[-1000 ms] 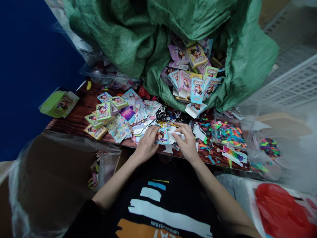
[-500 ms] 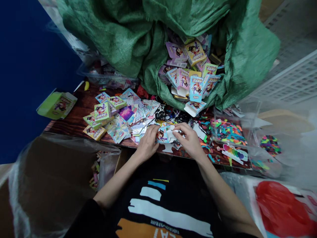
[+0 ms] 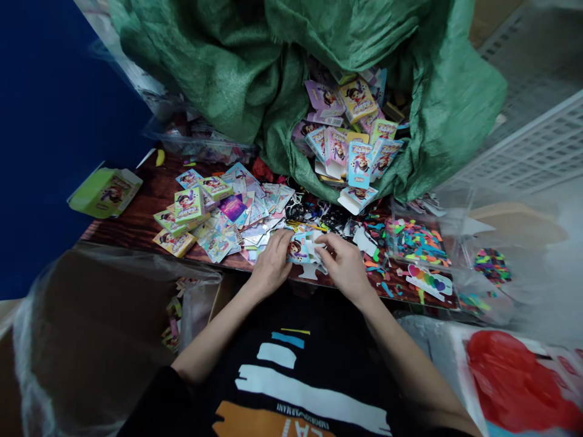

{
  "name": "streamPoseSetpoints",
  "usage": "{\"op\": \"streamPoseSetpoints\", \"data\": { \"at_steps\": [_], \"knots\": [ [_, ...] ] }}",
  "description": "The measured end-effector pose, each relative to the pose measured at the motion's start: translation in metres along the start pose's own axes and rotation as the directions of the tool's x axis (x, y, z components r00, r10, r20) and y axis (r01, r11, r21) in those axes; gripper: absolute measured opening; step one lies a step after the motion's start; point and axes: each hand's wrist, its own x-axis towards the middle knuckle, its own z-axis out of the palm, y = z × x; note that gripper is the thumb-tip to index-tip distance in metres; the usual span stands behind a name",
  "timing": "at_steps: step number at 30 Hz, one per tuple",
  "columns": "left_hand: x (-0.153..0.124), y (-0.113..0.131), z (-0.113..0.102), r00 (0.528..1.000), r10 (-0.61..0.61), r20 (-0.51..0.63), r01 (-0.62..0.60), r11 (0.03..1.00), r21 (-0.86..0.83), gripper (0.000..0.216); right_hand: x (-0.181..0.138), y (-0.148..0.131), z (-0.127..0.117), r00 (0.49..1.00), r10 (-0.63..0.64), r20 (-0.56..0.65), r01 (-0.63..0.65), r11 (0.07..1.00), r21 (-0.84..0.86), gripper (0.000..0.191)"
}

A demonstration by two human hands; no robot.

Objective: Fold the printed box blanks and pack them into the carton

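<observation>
A small light-blue card box (image 3: 299,249) with a cartoon figure lies between my two hands at the table's front edge. My left hand (image 3: 273,258) is closed on its left end. At the other end, where white open flaps (image 3: 316,244) show, the fingers of my right hand (image 3: 341,258) are bent in a pinch at the flaps. Left of my left hand spreads a heap of loose printed cards (image 3: 246,212), with several filled-looking green and yellow boxes (image 3: 189,203) on it.
A green woven sack (image 3: 218,79) stands open at the back, with several small boxes (image 3: 359,164) spilling out. Clear trays of colourful bits (image 3: 419,243) sit on the right. A green box (image 3: 107,193) lies far left; a plastic-lined carton (image 3: 91,328) is below.
My right hand has shifted slightly left, its fingers closer to the box's white flaps. My left hand keeps its hold. The view has shifted a little.
</observation>
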Motion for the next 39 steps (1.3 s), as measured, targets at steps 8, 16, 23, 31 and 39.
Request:
{"op": "streamPoseSetpoints", "data": {
  "at_steps": [8,16,23,31,39],
  "knots": [
    [-0.001,-0.003,0.002,1.0,0.007,-0.023,-0.008,1.0,-0.006,0.073,0.003,-0.001,0.024,1.0,0.012,-0.014,-0.013,0.998,-0.058,0.019],
    [0.004,-0.007,0.004,0.998,0.019,-0.052,-0.019,1.0,0.0,0.073,-0.001,0.001,0.027,0.998,-0.063,0.002,0.062,0.986,-0.157,0.028],
    [0.008,-0.003,0.01,1.0,-0.002,-0.007,0.002,1.0,-0.03,0.071,0.002,0.011,-0.006,0.953,0.159,0.257,-0.244,0.907,0.342,0.025],
    [0.003,-0.023,0.003,0.965,-0.228,-0.132,0.193,0.953,-0.231,0.066,-0.022,0.096,-0.046,0.905,0.389,-0.173,-0.393,0.92,0.012,0.021],
    [0.007,-0.009,0.009,0.972,-0.234,-0.001,0.194,0.808,-0.556,0.066,-0.016,0.109,-0.027,0.882,0.394,-0.258,-0.471,0.716,-0.515,0.034]
  ]
}}
